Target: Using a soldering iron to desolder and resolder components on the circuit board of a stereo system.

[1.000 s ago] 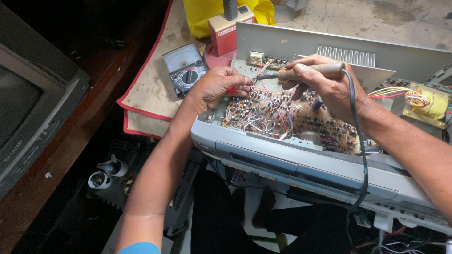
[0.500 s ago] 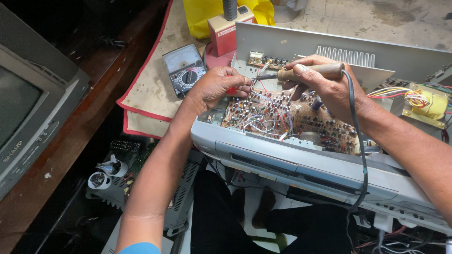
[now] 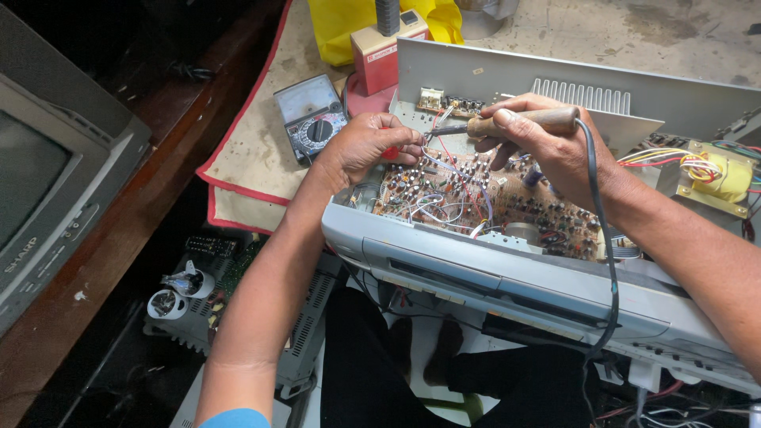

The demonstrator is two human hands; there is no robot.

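Note:
An opened grey electronic unit [image 3: 507, 277] lies in front of me, its brown circuit board [image 3: 476, 198] crowded with small parts and thin wires. My right hand [image 3: 547, 143] grips a wooden-handled soldering iron [image 3: 519, 121] with its tip pointing left over the board's far edge; a dark cord [image 3: 598, 238] hangs from the handle. My left hand [image 3: 369, 147] rests at the board's left far corner, fingers pinched on something small and red right at the iron's tip.
An analogue multimeter [image 3: 311, 119] lies on a beige mat [image 3: 254, 158] to the left. A red box [image 3: 380, 55] and yellow bag [image 3: 341, 32] stand behind it. A transformer with coloured wires [image 3: 717, 178] sits at the right. An old television [image 3: 47, 182] stands far left; a dismantled chassis [image 3: 198, 293] lies below.
Both hands stay almost still over the board; only the view has shifted slightly.

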